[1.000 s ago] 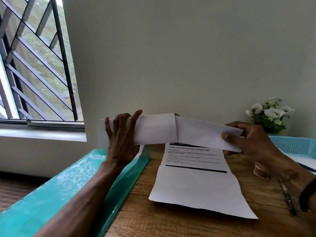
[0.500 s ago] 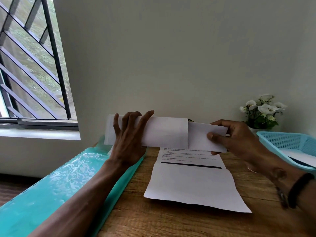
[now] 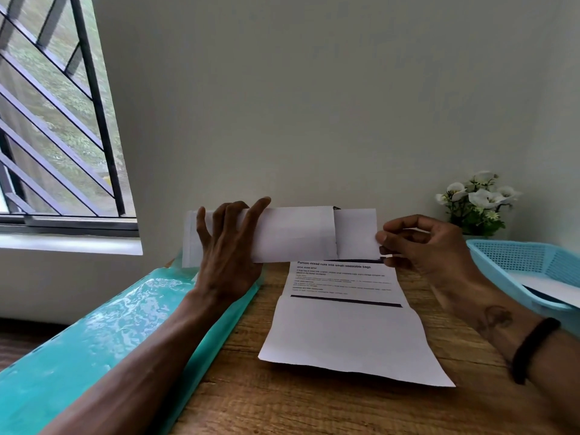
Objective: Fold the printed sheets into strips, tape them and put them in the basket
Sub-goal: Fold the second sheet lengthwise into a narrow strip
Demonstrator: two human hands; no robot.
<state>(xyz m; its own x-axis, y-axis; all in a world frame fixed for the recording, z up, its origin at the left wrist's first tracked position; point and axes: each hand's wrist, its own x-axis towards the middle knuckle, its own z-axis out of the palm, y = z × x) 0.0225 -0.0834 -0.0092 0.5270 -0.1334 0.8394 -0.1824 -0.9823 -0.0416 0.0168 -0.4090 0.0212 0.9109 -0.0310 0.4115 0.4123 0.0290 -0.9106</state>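
Fingers [image 3: 233,215] of left hand [image 3: 227,255] spread, wrapped over folded strip [image 3: 295,235], held above table [image 3: 251,397]. Right hand [image 3: 430,246] fingertips pinch strip's right end. Below fingers: printed sheet [image 3: 351,328] flat on table. Right of right hand: blue basket [image 3: 514,259], white paper inside. Teal folder [image 3: 94,334] under left forearm.

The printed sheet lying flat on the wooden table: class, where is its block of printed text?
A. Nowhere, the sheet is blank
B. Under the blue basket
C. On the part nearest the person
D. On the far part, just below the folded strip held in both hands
D: the printed sheet shows its text at the far end, below the folded strip.
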